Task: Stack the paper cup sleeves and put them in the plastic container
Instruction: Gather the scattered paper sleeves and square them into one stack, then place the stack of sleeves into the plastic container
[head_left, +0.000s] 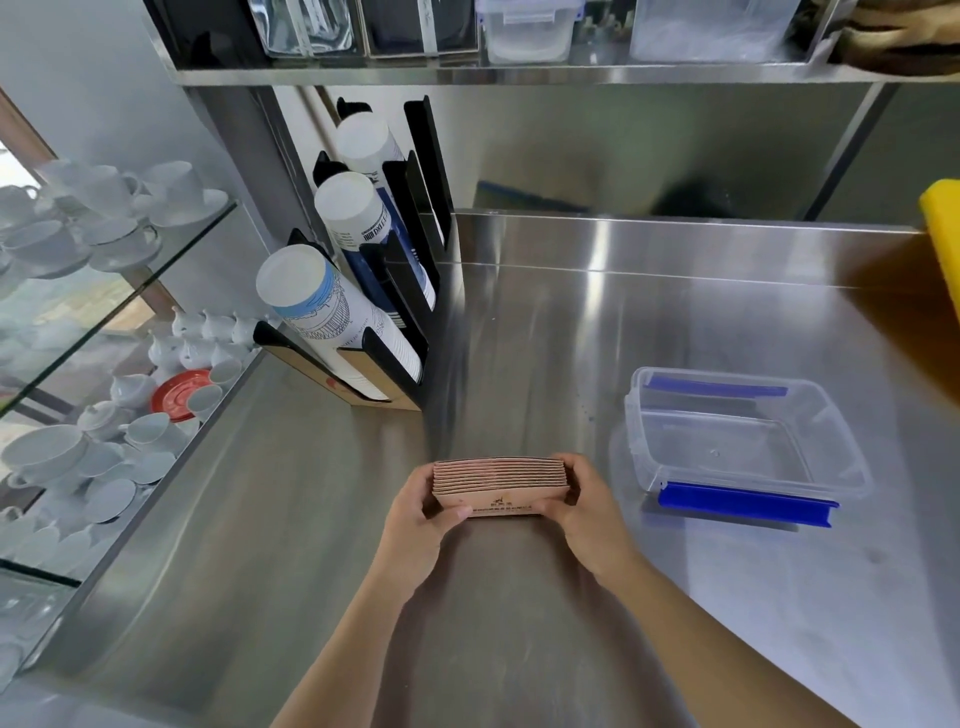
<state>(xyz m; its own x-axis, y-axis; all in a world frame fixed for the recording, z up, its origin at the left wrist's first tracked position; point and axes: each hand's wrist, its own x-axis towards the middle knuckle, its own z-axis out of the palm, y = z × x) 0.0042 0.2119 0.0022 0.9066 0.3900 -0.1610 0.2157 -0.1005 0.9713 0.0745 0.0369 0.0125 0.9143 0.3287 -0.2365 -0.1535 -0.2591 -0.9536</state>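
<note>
Head view: I note my left hand (415, 512) and right hand (582, 506) each clasping one end of a squared stack of brown cardboard cup sleeves (497, 486) over the stainless steel counter (519, 338). The clear rectangular plastic container with blue clips (748, 434) sits open, near my right hand, apart.

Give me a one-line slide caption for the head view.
Both hands, left and right, square a sleeve stack beside an open plastic container.
</note>
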